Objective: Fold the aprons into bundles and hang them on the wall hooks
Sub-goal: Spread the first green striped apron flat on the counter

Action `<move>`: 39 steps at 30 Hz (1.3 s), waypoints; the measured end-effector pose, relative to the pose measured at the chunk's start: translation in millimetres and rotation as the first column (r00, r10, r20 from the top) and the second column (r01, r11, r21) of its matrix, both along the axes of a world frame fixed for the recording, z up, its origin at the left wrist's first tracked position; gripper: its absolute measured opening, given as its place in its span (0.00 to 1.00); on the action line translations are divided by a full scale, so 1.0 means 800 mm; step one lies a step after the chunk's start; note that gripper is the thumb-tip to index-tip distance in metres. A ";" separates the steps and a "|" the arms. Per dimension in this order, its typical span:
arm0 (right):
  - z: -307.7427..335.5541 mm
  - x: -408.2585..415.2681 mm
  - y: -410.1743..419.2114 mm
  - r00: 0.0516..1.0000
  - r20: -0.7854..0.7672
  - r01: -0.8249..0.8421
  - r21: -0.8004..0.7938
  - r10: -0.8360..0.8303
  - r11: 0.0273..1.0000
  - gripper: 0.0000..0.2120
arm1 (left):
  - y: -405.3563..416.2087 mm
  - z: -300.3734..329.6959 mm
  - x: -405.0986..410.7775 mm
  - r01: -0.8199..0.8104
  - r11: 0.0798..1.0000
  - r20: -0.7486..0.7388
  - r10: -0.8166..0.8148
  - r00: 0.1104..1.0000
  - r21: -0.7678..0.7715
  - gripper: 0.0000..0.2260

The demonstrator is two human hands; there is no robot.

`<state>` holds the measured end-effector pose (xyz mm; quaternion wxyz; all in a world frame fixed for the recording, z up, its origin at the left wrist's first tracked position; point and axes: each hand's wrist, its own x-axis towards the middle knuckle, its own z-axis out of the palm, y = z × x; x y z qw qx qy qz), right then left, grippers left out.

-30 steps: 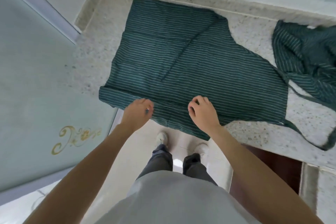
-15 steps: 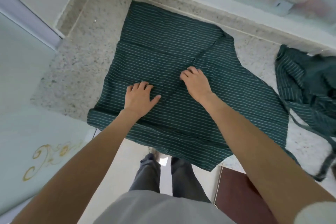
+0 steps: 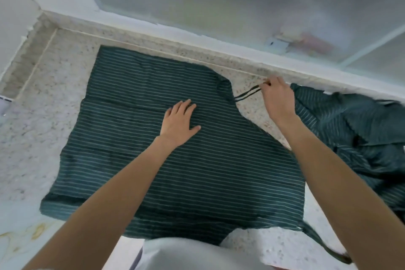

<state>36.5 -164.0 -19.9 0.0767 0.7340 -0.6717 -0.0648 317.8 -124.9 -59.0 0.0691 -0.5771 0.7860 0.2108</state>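
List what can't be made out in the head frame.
- Second apron: crumpled and motion-blurred, cut off by the right edge; shape unclear.
- Flat apron: near edge hidden by forearms and the white shirt.
- Strap: its end is hidden inside the right hand.
- Wall hooks: out of frame.
- Left hand covers cloth.

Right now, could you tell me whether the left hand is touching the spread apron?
Touching: the head view shows the left hand lying flat, fingers straight, on the spread apron.
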 end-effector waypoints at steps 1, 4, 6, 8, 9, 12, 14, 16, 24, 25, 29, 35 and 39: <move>-0.001 -0.012 -0.005 0.999 -0.022 0.043 0.013 -0.043 0.999 0.12 | -0.006 -0.002 -0.009 0.007 1.000 0.011 -0.007 1.000 0.007 0.33; -0.014 -0.032 -0.014 0.980 -0.072 0.193 0.123 -0.186 0.973 0.12 | -0.023 -0.009 -0.031 0.016 1.000 0.039 -0.016 0.999 0.017 0.35; -0.024 -0.030 -0.019 0.986 0.005 0.163 0.113 -0.164 0.980 0.12 | -0.034 -0.012 -0.041 0.010 0.999 0.061 -0.012 0.998 0.032 0.37; -0.037 -0.013 -0.028 0.971 0.239 -0.016 0.097 -0.008 0.995 0.13 | -0.046 -0.016 -0.048 -0.002 0.997 0.072 -0.003 0.997 0.075 0.41; -0.043 0.001 -0.033 0.936 0.343 -0.118 0.109 0.074 0.987 0.14 | -0.050 -0.018 -0.050 -0.007 0.996 0.076 0.000 0.997 0.093 0.42; -0.061 0.044 -0.054 0.898 0.416 -0.247 0.208 0.143 0.946 0.22 | -0.055 -0.024 -0.053 -0.015 0.994 0.089 0.005 0.996 0.108 0.46; -0.073 0.059 -0.066 0.905 0.411 -0.210 0.218 0.105 0.953 0.22 | -0.054 -0.026 -0.052 -0.008 0.995 0.099 -0.002 0.995 0.097 0.47; -0.074 0.064 -0.081 0.896 0.443 -0.112 0.180 0.021 0.977 0.15 | -0.053 -0.027 -0.051 0.008 0.995 0.111 -0.019 0.994 0.099 0.47; -0.073 0.026 -0.095 0.941 0.324 0.079 0.078 -0.101 0.994 0.06 | -0.047 -0.036 -0.031 0.053 0.996 0.059 -0.057 0.997 0.073 0.42; -0.076 0.023 -0.087 0.942 0.327 0.076 0.016 -0.077 0.997 0.06 | -0.046 -0.035 -0.030 0.047 0.998 0.015 -0.048 0.999 0.046 0.39; -0.060 0.032 -0.025 0.867 0.483 -0.069 -0.132 0.125 0.989 0.09 | -0.023 -0.019 -0.018 -0.006 0.995 -0.176 -0.012 0.984 -0.101 0.25; -0.030 0.112 0.129 0.746 0.649 -0.210 0.011 0.152 0.978 0.08 | 0.066 0.015 0.049 -0.106 0.981 -0.359 0.041 0.932 -0.163 0.15; -0.031 0.191 0.236 0.717 0.692 -0.301 0.204 0.080 0.932 0.08 | 0.150 0.021 0.139 0.014 0.992 -0.366 -0.059 0.929 -0.125 0.15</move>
